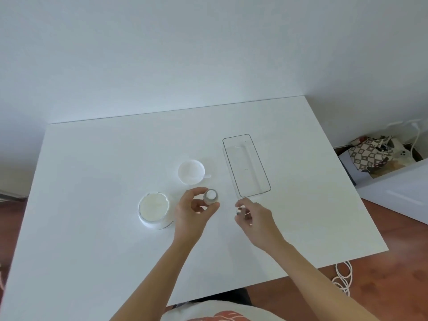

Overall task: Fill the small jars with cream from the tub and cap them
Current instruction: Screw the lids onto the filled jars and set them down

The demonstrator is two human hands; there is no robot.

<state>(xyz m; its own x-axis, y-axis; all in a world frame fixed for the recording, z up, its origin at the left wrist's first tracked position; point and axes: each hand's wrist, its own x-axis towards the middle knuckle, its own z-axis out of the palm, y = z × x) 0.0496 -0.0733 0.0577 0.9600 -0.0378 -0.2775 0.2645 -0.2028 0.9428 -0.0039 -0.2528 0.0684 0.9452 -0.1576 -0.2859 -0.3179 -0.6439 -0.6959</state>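
A small jar (pixel 211 197) filled with white cream is pinched between the thumb and fingers of my left hand (pixel 193 210), just above the white table (pixel 92 181). To its right, my right hand (pixel 253 216) holds a small silver cap (pixel 239 212) in its fingertips, apart from the jar. The open tub (pixel 154 210) of white cream stands on the table left of my left hand.
The tub's white lid (pixel 191 171) lies upturned behind the jar. A clear rectangular tray (pixel 246 165) sits on the table's right half with nothing in it. On the floor to the right are a patterned bag (pixel 368 154) and a white cable (pixel 344 278).
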